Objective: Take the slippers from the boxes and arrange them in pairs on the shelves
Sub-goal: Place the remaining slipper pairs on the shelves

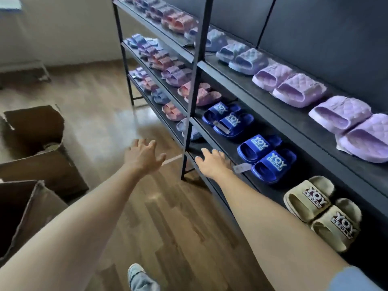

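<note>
Left hand [144, 157], right hand [212, 163] empty, spread; slippers [257, 144] "YOY STORY", tag [241, 168] apparently blurred.

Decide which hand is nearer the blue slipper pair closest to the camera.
Right. The right hand is at the shelf, beside that blue slipper pair; the left hand hovers farther left, over the floor.

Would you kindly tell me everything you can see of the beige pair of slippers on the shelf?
The beige slippers are thick-soled slides, seemingly soft foam, each with a broad strap bearing a dark YOY STORY patch. They lie flat, side by side and touching, on the dark shelf, just nearer the camera than a blue pair.
</note>
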